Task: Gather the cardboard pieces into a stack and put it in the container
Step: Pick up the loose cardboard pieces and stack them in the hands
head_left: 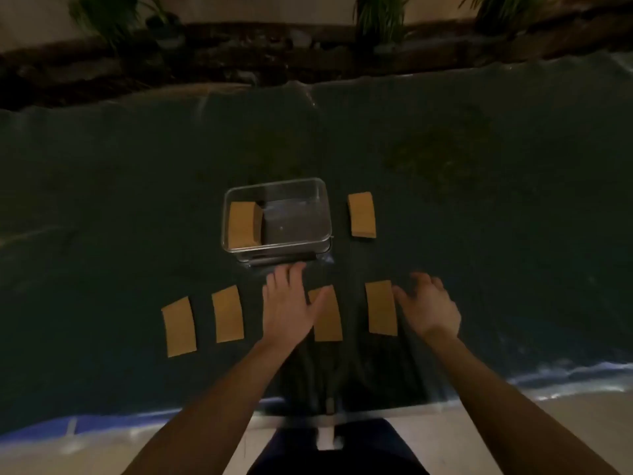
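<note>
There were six cardboard pieces (227,313), one clear container (322,214), two hands (287,303) and three plants (380,15).

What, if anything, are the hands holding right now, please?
Nothing. The left hand is spread flat, overlapping a cardboard piece; the right hand is open beside another piece.

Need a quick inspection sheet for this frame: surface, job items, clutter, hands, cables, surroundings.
Surface: dark cloth, wrinkled at far edge.
Job's things: clear container holds a cardboard stack at its left; one piece to its right; four pieces in a near row.
Clutter: nothing seen.
Grippers: left hand open, partly over a row piece; right hand beside the rightmost piece, contact unclear.
Cables: nothing seen.
Surroundings: plants behind.
</note>
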`<control>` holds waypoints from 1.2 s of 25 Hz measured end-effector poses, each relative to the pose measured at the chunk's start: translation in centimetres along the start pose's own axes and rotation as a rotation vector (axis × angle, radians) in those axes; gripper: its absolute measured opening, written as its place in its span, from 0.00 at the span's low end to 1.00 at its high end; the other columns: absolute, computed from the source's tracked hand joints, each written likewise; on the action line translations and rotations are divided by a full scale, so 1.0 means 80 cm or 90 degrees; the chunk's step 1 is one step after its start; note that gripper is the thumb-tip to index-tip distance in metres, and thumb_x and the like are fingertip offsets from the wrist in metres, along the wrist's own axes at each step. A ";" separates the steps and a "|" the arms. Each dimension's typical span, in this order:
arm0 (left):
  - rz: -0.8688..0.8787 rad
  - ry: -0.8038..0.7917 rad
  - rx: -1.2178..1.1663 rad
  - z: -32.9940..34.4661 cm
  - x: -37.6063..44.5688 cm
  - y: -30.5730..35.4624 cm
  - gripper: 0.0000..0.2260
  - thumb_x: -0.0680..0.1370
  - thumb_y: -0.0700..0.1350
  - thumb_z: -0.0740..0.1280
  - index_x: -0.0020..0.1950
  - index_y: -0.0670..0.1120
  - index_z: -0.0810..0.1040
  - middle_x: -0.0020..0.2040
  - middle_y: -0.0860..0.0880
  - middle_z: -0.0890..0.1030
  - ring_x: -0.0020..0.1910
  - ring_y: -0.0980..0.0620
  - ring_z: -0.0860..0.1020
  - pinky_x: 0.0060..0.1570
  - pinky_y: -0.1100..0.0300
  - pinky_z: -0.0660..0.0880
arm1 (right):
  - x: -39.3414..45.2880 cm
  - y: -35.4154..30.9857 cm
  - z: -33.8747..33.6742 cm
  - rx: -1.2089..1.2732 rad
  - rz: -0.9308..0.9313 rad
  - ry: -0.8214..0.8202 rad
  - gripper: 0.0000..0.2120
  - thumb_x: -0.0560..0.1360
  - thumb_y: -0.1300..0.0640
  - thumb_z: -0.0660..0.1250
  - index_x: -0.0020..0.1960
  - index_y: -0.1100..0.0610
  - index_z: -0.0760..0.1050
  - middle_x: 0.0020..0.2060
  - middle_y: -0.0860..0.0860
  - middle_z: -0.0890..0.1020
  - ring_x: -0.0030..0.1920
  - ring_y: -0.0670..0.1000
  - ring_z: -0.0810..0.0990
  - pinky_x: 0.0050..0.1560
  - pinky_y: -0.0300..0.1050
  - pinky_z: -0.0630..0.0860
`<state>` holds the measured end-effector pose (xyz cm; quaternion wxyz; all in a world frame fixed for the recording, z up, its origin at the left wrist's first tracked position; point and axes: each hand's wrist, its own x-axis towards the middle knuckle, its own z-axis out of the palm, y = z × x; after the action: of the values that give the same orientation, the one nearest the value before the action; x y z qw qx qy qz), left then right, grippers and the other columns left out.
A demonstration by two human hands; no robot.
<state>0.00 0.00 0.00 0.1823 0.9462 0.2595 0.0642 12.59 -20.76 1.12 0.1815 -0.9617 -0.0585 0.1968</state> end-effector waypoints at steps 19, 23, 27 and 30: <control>-0.353 -0.225 -0.146 0.111 0.015 0.022 0.33 0.76 0.50 0.71 0.75 0.48 0.60 0.69 0.41 0.63 0.67 0.38 0.69 0.62 0.46 0.72 | 0.032 0.004 0.101 0.005 0.099 -0.068 0.27 0.76 0.51 0.65 0.73 0.54 0.62 0.67 0.57 0.65 0.64 0.62 0.70 0.59 0.63 0.74; -0.415 -0.222 -0.209 0.114 0.021 0.022 0.34 0.74 0.47 0.73 0.75 0.49 0.60 0.68 0.41 0.63 0.66 0.38 0.69 0.64 0.44 0.72 | 0.029 -0.006 0.106 -0.014 0.107 -0.077 0.35 0.73 0.45 0.70 0.72 0.57 0.61 0.67 0.58 0.65 0.65 0.63 0.68 0.59 0.63 0.72; -0.460 -0.205 -0.177 0.114 0.028 0.027 0.29 0.73 0.46 0.73 0.71 0.48 0.66 0.66 0.41 0.67 0.65 0.39 0.67 0.64 0.45 0.68 | 0.034 -0.009 0.103 0.052 0.115 -0.064 0.30 0.71 0.52 0.72 0.67 0.55 0.62 0.63 0.57 0.70 0.64 0.63 0.70 0.57 0.62 0.74; -0.516 -0.201 -0.238 0.113 0.031 0.033 0.19 0.76 0.43 0.69 0.65 0.44 0.70 0.63 0.42 0.68 0.63 0.39 0.69 0.62 0.46 0.69 | 0.038 -0.010 0.098 0.147 0.116 -0.079 0.17 0.73 0.57 0.66 0.58 0.52 0.63 0.50 0.56 0.78 0.54 0.63 0.76 0.50 0.58 0.76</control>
<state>5.30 -3.63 -7.28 0.3967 0.7179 0.5611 -0.1109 12.22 -16.88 -6.42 0.2686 -0.9216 0.0406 0.2771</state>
